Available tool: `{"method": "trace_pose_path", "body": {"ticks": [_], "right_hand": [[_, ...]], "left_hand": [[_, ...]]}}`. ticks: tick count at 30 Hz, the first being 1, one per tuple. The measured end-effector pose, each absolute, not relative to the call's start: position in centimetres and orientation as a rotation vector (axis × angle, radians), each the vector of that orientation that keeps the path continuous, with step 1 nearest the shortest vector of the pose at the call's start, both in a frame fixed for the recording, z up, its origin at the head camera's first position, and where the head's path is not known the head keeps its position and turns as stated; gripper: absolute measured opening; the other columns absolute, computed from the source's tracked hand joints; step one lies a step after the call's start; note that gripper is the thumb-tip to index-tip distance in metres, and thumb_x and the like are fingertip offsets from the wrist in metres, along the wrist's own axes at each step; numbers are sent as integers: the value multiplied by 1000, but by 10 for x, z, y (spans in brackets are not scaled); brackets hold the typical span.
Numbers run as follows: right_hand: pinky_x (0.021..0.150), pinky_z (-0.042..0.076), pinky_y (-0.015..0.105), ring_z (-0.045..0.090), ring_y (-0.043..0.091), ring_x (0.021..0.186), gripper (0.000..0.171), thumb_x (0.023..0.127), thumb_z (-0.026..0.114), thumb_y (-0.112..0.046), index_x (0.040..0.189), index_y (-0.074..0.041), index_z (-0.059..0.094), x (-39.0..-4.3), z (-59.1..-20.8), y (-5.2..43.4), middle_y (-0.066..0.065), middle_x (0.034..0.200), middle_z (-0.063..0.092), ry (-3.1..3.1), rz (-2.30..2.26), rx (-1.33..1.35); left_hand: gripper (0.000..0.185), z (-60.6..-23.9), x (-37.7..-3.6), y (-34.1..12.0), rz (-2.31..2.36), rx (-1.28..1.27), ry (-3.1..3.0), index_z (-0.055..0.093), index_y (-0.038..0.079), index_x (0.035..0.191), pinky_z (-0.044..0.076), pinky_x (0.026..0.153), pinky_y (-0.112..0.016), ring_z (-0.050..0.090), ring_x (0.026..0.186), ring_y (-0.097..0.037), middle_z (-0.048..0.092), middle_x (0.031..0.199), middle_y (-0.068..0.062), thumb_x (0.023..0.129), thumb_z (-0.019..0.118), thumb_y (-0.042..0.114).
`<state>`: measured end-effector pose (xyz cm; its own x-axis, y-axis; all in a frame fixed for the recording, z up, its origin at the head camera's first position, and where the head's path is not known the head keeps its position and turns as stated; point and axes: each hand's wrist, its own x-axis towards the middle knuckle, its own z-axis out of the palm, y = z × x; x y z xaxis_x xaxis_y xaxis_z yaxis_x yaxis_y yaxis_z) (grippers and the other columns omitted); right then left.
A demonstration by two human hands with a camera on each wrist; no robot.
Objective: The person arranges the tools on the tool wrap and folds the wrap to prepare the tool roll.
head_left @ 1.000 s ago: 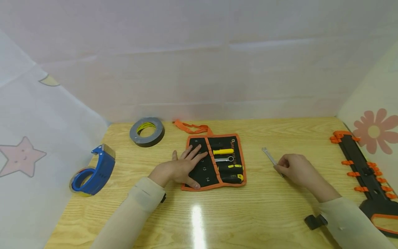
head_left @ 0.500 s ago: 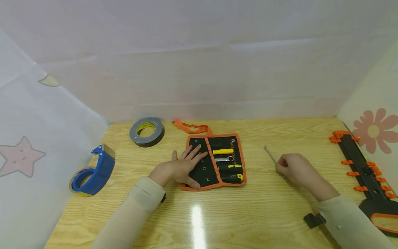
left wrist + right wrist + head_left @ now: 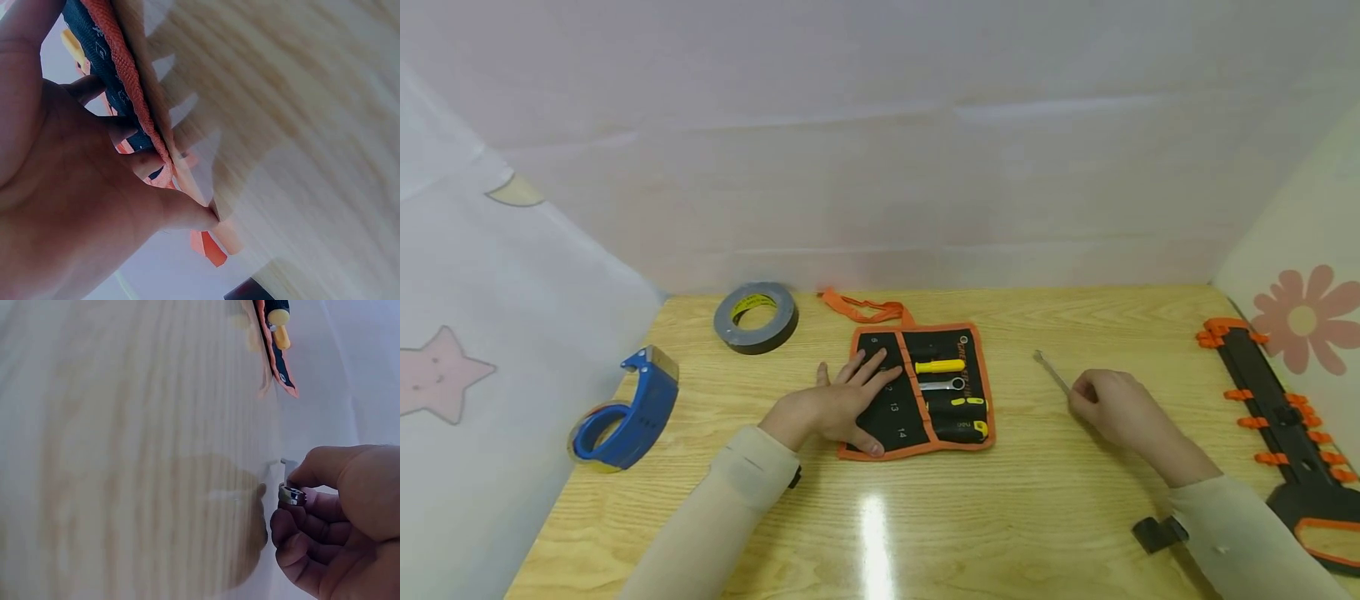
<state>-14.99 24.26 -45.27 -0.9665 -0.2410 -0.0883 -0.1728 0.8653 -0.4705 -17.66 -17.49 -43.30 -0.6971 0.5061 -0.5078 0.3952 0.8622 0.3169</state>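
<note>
My left hand [image 3: 838, 408] rests with spread fingers on the left part of a black tool pouch [image 3: 891, 422] with orange trim. In the left wrist view the thumb and fingertips touch the table and the pouch's edge [image 3: 128, 69]. To the pouch's right, my right hand [image 3: 1116, 410] pinches a small silver wrench [image 3: 1051, 371] between thumb and fingers. The wrench's ring end [image 3: 292, 495] faces the right wrist camera; its far end points away and leftward. Inside the pouch's pockets sit a yellow-handled tool [image 3: 940, 366], another wrench [image 3: 942, 385] and dark-handled tools [image 3: 958, 427].
A grey tape roll [image 3: 756, 318] lies behind the left hand. Further left is a blue tape dispenser [image 3: 653, 408]. An orange strap [image 3: 868, 312] trails from the pouch's back edge. At the right edge lies a black rack with orange clips [image 3: 1262, 392]. White sheeting [image 3: 880, 167] surrounds the wooden table.
The wrench has turned slightly in my right fingers, and its far end has shifted a little. My right hand has barely moved; my left hand stays on the pouch.
</note>
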Motion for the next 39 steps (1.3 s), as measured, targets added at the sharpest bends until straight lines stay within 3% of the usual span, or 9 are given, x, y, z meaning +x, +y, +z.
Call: {"method": "trace_pose_path", "body": {"ticks": [11,30,39], "right_hand": [[62,43,30,52,15,71,17,110,59,-8,107,5,71,-161,-444,224,8,86,67,2920,-745,-460],[68,43,34,52,18,74,22,112,60,-15,110,1,74,-204,-433,165,11,94,73,2843,-740,-530],[76,51,40,59,20,80,24,113,58,-16,111,1,74,-215,-435,147,12,100,75,2840,-726,-576]], "left_hand": [[123,-433,-176,-175,234,647,2429,4,36,176,-3,126,-82,-18,170,-33,-21,182,1,86,86,55],[122,-431,-175,-174,239,656,2428,4,35,176,-2,125,-83,-16,170,-34,-20,182,0,86,86,55],[123,-433,-175,-175,238,648,2437,5,35,176,-1,125,-83,-16,170,-34,-20,182,1,86,86,55]]}}
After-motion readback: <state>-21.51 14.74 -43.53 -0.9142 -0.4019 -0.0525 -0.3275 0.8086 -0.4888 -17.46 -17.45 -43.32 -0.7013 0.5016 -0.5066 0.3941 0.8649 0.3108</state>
